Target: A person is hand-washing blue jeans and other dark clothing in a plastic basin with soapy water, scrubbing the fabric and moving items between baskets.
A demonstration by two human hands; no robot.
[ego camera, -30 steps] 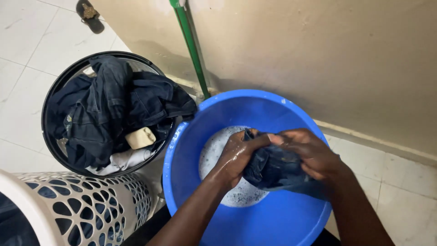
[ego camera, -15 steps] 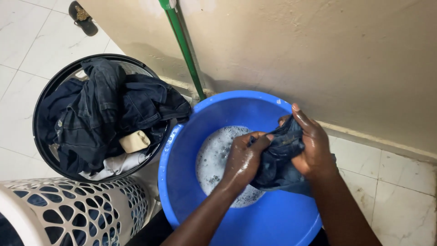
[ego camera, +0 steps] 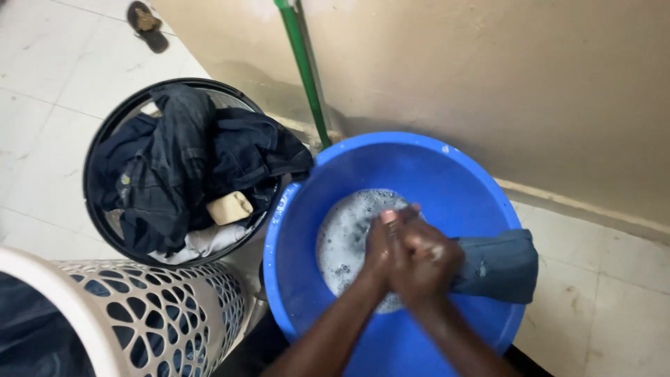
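Rubbing together now, both hands (ego camera: 412, 255), garment (ego camera: 499, 265) draped over basin rim (ego camera: 520, 230)

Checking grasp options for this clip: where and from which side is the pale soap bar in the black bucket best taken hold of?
Probably by the soap bar's two long sides, coming from above. It lies flat, fully exposed on the dark clothes near the black bucket's rim, with cloth all round it, so a grip from the side has little room.

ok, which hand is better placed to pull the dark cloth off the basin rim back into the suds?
Right, likely. The right hand lies next to the dark cloth draped over the blue basin rim; the left hand is farther, over the suds.
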